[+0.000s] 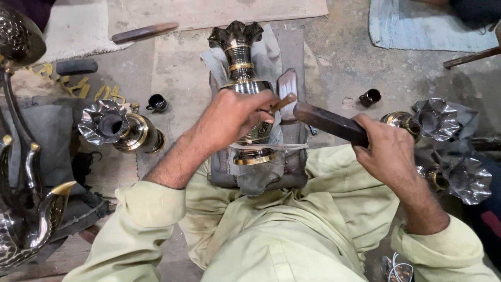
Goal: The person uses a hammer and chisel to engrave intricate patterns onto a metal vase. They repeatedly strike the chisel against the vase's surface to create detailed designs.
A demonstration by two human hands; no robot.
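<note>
Rough concrete floor [355,62] fills the frame, with pale mats along the top edge and a wooden stick [144,32] lying at upper left. At centre a dark metal vase [241,57] with brass bands and a fluted mouth lies on a padded cloth block [292,167], its mouth toward the top of the frame and its foot near the person's lap. The left hand [232,117] rests on the vase's belly, clenched around a thin wooden-handled tool [284,101] that pokes out to the right. The right hand [389,151], right of centre, is closed tight on a dark wooden mallet [329,122] whose head points toward that tool, just beside its end. A similar vase [122,130] lies at left, two more [443,151] at right. Two small dark cups sit on the floor, one [157,103] left of the block and one [370,96] right of it. A curved brass piece [31,209] fills the lower left.
</note>
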